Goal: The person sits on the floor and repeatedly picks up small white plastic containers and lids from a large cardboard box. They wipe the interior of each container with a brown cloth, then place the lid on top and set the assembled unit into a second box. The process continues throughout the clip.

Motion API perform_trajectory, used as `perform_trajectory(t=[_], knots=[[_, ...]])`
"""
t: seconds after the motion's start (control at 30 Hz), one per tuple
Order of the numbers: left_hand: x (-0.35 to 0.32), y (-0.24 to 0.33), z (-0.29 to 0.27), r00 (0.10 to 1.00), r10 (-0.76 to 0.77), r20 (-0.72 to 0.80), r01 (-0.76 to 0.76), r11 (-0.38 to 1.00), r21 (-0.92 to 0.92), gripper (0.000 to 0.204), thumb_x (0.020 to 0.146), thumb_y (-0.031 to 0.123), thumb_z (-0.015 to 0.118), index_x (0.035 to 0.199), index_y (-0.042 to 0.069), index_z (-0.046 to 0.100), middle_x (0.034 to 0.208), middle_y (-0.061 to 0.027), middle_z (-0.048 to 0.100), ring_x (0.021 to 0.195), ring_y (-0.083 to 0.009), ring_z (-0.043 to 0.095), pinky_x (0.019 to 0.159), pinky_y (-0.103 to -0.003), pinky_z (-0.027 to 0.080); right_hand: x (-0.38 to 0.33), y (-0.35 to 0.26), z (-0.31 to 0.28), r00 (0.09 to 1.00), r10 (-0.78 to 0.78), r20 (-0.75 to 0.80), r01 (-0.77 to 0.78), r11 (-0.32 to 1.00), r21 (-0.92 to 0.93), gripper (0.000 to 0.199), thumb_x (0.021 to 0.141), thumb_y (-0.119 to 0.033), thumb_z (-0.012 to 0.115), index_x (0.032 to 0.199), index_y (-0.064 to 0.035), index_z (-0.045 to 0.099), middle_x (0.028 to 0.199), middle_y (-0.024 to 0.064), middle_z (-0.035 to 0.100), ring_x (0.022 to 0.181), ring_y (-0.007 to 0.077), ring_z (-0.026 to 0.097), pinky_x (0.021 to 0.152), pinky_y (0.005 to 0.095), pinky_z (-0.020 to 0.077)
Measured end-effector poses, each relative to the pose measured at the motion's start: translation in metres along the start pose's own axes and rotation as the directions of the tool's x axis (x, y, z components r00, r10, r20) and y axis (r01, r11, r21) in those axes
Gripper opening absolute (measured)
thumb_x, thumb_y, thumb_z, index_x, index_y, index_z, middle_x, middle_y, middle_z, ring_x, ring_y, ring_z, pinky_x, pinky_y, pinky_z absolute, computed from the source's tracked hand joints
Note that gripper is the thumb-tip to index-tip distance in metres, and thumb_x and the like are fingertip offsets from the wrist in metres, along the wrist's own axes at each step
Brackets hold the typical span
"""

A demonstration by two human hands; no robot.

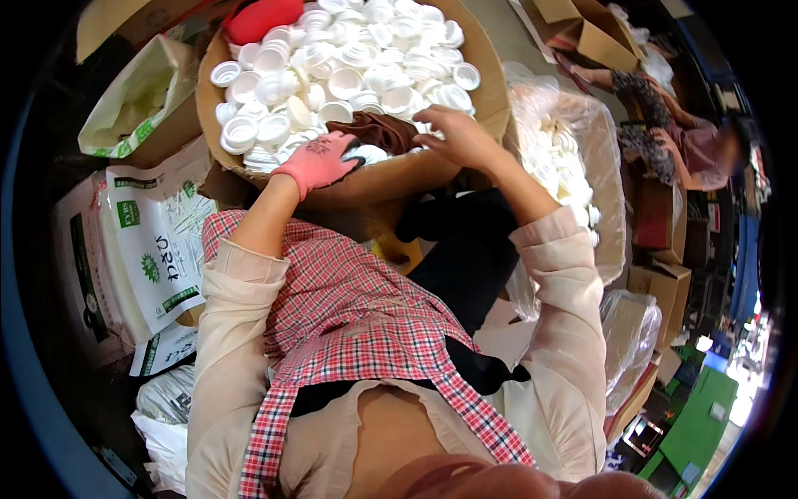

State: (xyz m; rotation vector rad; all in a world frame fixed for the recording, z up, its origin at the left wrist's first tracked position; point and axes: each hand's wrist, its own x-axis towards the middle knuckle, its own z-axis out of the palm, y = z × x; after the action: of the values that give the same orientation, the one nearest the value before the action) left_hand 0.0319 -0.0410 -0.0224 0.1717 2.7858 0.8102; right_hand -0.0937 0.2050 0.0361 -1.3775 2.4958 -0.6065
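Observation:
A large round-sided cardboard box (486,79) stands before me, heaped with white plastic caps (345,81). My left hand (320,160), in a pink glove with dark fingertips, is at the box's near edge. Its thumb and fingers are bent around a white cap, partly hidden. A dark brown cloth (378,131) lies bunched on the caps between my hands. My right hand (455,137), bare, hovers by the cloth's right end with its fingers apart and curved, holding nothing that I can see.
A red item (263,20) rests at the box's far left. On the right, a clear plastic-lined box (611,166) holds more white caps. Printed white sacks (154,249) and an open bag (137,104) are on the left. Another person (694,150) sits at the far right among cartons.

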Motion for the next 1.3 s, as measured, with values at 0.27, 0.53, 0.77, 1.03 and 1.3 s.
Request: perform_trajectory(t=[0.27, 0.53, 0.77, 1.03, 1.3], knots=[[-0.025, -0.052, -0.061, 0.631, -0.43, -0.646, 0.167, 0.888, -0.428, 0.037, 0.088, 0.031, 0.059, 0.109, 0.001, 0.062, 0.104, -0.0188, 0.066, 0.099, -0.0343, 0.061, 0.087, -0.039, 0.047, 0.158, -0.035, 0.115, 0.967, 0.138, -0.214, -0.081, 0.963, 0.256, 0.031, 0.083, -0.024, 0.064, 0.098, 0.003, 0.06, 0.093, 0.0266, 0.064, 0.088, 0.0415, 0.061, 0.078, 0.0461, 0.0484], [-0.021, -0.071, -0.078, 0.689, -0.456, -0.564, 0.029, 0.795, -0.606, 0.037, 0.086, 0.025, 0.064, 0.114, 0.0, 0.061, 0.103, -0.0143, 0.067, 0.095, -0.0256, 0.063, 0.085, -0.034, 0.047, 0.223, -0.001, 0.16, 0.906, 0.259, -0.333, -0.204, 0.96, 0.193, 0.027, 0.076, -0.021, 0.061, 0.086, 0.0039, 0.06, 0.081, 0.0286, 0.063, 0.078, 0.0442, 0.062, 0.072, 0.0499, 0.0495], [-0.006, -0.063, -0.05, 0.86, -0.457, -0.228, -0.285, -0.06, -0.957, 0.051, 0.085, 0.019, 0.068, 0.128, 0.001, 0.048, 0.117, -0.0129, 0.055, 0.106, -0.0303, 0.058, 0.084, -0.04, 0.052, 0.167, -0.031, 0.054, 0.982, 0.189, -0.005, -0.134, 0.714, 0.688, 0.023, 0.094, -0.013, 0.054, 0.099, 0.0075, 0.062, 0.072, 0.01, 0.066, 0.061, 0.017, 0.066, 0.054, 0.0253, 0.0538], [0.012, -0.045, -0.057, 0.98, -0.055, -0.191, -0.191, -0.532, -0.825, 0.046, 0.091, 0.011, 0.052, 0.131, -0.004, 0.036, 0.125, -0.0248, 0.049, 0.12, -0.0417, 0.049, 0.098, -0.057, 0.046, 0.117, 0.096, 0.053, 0.868, 0.356, -0.346, -0.393, 0.919, -0.041, 0.056, 0.082, -0.043, 0.068, 0.121, -0.0048, 0.057, 0.106, 0.0212, 0.064, 0.098, 0.0351, 0.062, 0.083, 0.0425, 0.0504], [0.015, -0.036, -0.074, 0.849, 0.015, -0.528, -0.515, 0.243, -0.822, 0.067, 0.084, 0.025, 0.071, 0.137, 0.001, 0.037, 0.123, -0.0128, 0.061, 0.117, -0.0214, 0.056, 0.096, -0.035, 0.046, 0.141, 0.121, 0.103, 0.913, 0.408, -0.018, -0.407, 0.903, -0.137, 0.066, 0.074, -0.048, 0.071, 0.121, -0.0057, 0.056, 0.108, 0.0225, 0.064, 0.101, 0.0378, 0.061, 0.087, 0.0449, 0.0486]])
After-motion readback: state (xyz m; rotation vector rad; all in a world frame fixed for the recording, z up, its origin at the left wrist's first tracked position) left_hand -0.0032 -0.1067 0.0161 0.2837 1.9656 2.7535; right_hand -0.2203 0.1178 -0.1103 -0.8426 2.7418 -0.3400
